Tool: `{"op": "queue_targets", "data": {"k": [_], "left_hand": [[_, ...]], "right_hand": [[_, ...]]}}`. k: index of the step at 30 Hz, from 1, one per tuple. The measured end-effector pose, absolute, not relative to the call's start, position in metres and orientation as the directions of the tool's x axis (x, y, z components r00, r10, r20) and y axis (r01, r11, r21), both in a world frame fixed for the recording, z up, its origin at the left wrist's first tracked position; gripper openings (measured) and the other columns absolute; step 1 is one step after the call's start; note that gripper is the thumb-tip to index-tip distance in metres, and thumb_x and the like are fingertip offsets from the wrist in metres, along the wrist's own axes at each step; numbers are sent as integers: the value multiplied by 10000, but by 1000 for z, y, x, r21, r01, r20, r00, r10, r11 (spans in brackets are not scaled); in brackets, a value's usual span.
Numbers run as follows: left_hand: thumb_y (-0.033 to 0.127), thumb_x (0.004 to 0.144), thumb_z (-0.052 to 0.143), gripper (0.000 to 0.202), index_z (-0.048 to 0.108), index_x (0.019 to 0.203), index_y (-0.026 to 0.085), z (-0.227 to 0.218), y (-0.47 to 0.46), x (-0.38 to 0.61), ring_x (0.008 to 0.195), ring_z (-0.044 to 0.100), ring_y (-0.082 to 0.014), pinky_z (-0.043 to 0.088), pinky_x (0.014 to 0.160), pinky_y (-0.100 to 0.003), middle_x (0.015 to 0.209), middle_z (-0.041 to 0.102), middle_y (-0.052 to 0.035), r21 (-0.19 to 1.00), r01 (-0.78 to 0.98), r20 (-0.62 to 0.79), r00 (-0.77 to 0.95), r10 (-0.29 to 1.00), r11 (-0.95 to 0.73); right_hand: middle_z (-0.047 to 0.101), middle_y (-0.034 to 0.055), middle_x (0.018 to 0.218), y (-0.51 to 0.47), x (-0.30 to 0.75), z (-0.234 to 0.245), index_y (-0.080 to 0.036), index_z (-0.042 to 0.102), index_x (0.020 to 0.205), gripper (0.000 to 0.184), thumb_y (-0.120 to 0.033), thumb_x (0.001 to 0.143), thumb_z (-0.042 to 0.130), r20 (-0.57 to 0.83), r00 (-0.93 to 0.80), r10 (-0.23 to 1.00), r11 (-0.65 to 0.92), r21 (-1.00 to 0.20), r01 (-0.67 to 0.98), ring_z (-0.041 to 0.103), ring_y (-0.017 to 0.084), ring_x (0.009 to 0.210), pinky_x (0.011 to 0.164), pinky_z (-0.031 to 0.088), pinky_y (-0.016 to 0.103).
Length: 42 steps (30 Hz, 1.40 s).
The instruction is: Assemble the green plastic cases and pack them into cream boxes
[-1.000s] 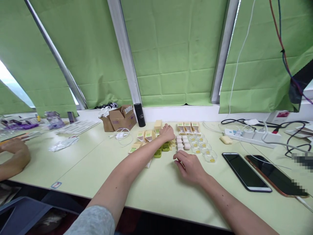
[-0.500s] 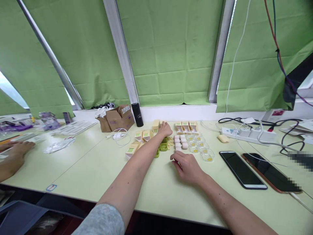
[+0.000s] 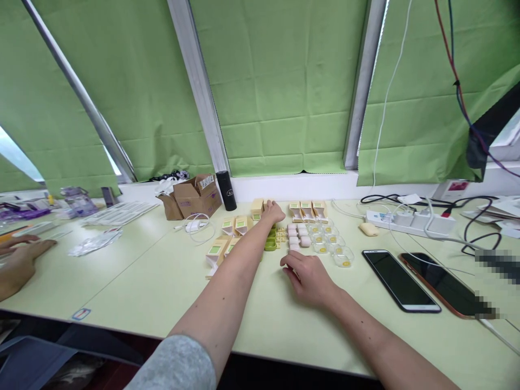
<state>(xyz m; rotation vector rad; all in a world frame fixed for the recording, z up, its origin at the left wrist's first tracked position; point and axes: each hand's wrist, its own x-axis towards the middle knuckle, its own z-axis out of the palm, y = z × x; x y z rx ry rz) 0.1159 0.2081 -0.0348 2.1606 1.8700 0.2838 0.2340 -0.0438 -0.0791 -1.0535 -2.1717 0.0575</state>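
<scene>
My left hand (image 3: 273,212) stretches to the back of the group of small items, its fingers curled down beside a small cream carton (image 3: 257,209). Whatever its fingertips hold is hidden. Below its wrist are green open cases (image 3: 270,245) and small yellow pieces (image 3: 280,236). My right hand (image 3: 307,275) rests on the table in front, loosely curled, thumb apart from the fingers, with nothing visible in it. Pale pink rounded pieces (image 3: 304,241) lie just beyond it. Clear cups with yellow centres (image 3: 343,257) stand to their right.
More cartons (image 3: 217,249) stand left of my forearm, and three others (image 3: 307,211) at the back. A cardboard box (image 3: 197,199), black bottle (image 3: 226,190), two phones (image 3: 401,280) and a power strip (image 3: 414,221) with cables surround them. Another person's hand (image 3: 22,265) is at far left.
The view has shifted slightly, uncovering more of the cartons left of my forearm. My left hand stays at the back and my right hand keeps its pose. The other person's hand has moved a little.
</scene>
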Motion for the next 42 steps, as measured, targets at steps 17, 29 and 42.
{"op": "queue_targets", "data": {"k": [17, 29, 42], "left_hand": [[307, 751, 693, 1053, 196, 1664, 141, -34, 211, 117, 1634, 237, -418, 336, 1275, -513, 1792, 59, -220, 411, 906, -25, 126, 992, -104], [201, 976, 501, 524, 521, 1500, 212, -6, 157, 78, 1195, 694, -217, 542, 1053, -339, 1477, 635, -128, 622, 690, 320, 207, 925, -370], [284, 913, 618, 180, 773, 993, 243, -19, 39, -12, 1081, 615, -343, 464, 986, -495, 946, 777, -71, 294, 809, 340, 410, 846, -510]], "right_hand": [[720, 30, 976, -45, 234, -80, -221, 624, 1055, 191, -92, 923, 577, 572, -430, 698, 672, -315, 671, 633, 168, 756, 629, 322, 298], [684, 45, 1061, -47, 233, -76, -229, 635, 1073, 201, -94, 930, 592, 549, -424, 720, 646, -307, 699, 616, 167, 769, 609, 325, 287], [662, 45, 1109, -47, 233, -77, -230, 643, 1073, 176, -114, 949, 597, 528, -411, 743, 619, -310, 722, 606, 155, 756, 617, 344, 291]]}}
